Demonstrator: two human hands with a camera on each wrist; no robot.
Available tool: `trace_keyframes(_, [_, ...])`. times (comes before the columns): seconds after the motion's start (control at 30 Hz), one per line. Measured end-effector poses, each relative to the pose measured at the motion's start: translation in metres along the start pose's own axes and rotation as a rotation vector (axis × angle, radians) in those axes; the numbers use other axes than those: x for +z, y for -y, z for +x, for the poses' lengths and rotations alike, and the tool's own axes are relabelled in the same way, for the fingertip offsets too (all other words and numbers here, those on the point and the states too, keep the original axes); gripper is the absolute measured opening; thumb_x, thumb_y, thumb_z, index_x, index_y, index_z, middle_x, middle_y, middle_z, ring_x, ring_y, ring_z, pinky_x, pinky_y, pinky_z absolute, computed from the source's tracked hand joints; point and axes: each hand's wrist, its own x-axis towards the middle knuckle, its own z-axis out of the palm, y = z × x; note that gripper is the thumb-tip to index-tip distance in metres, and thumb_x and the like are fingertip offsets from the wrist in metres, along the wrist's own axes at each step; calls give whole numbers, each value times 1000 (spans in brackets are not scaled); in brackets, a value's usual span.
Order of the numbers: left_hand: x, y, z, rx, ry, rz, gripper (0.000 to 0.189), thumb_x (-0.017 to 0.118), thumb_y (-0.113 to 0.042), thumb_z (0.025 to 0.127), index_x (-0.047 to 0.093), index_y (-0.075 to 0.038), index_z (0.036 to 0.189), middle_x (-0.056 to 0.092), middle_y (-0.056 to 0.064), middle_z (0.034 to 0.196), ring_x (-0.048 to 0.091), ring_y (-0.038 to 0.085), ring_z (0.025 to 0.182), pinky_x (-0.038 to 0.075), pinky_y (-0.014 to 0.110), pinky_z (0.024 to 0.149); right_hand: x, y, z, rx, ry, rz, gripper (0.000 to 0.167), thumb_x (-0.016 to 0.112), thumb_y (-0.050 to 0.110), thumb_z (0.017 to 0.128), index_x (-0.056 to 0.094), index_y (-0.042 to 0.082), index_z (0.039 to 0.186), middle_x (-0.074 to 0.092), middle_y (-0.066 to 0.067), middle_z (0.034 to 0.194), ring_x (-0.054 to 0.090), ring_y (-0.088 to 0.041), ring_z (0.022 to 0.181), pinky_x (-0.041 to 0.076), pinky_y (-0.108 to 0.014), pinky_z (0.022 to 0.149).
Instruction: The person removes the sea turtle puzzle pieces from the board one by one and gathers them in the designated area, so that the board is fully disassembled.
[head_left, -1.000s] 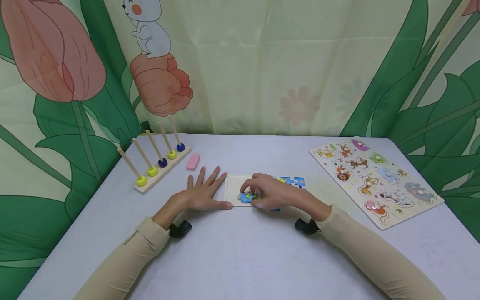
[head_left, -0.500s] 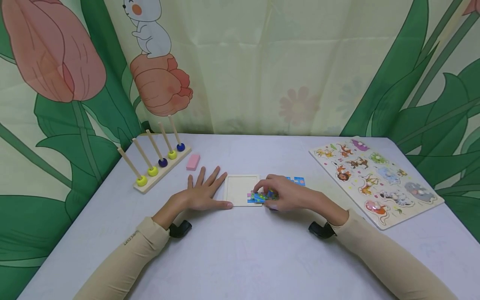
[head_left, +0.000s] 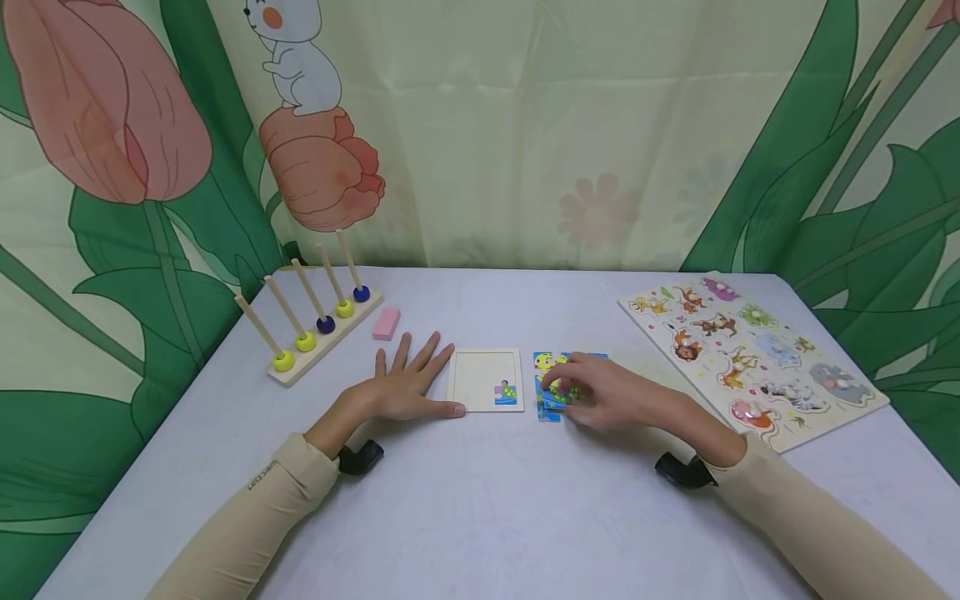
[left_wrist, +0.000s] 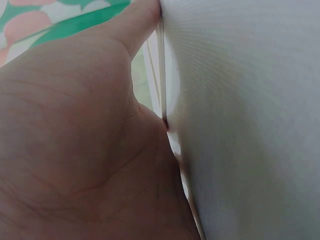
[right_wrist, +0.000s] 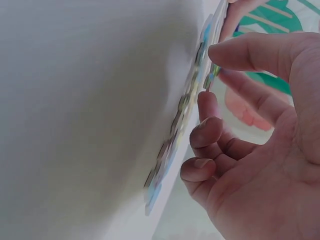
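Note:
My left hand point(head_left: 408, 393) lies spread on the white table, fingers straight. Its thumb and fingertips touch the left edge of a shallow wooden puzzle tray point(head_left: 472, 375). One jigsaw piece point(head_left: 506, 393), blue, pink and green, lies in the tray's lower right corner. To the right of the tray, my right hand point(head_left: 607, 392) hovers low over several colourful jigsaw pieces point(head_left: 547, 362) on the table, partly covering them. In the right wrist view, a small green and blue puzzle piece point(right_wrist: 210, 79) is pinched between its thumb and a finger. The left wrist view shows mostly palm and the tray's edge point(left_wrist: 161, 75).
A wooden peg stand point(head_left: 326, 333) with yellow and dark blue beads stands at the back left. A pink block point(head_left: 386, 324) lies near it. At the right lies a large animal peg-puzzle board point(head_left: 750, 358). A printed curtain point(head_left: 525, 150) hangs behind the table.
My right hand has moved right, out of the tray to the pieces beside it. A jigsaw piece now lies uncovered in the tray's corner. My left hand has stayed put.

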Motion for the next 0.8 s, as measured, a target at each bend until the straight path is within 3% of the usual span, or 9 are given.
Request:
trace_keyframes(0.4, [0,1,2,0,-9,-2,115,56,-88,86,-2,-37,171,-21,-7,179,-28,41,163,-13,79,122,-6,-10,-22,-18,-3,-47,35,76,10,92,72,24,124,62,5,98,48,-13,83,42,-24,72])
trace_keyframes(0.8, [3,4,4,3,-11,4,116,55,-90,84,-2,-38,170,-21,-8,178,-28,41,163,-13,79,122,-4,-13,-29,-8,17,-62,36,76,11,93,72,26,125,60,6,99,48,-12,85,43,-24,73])
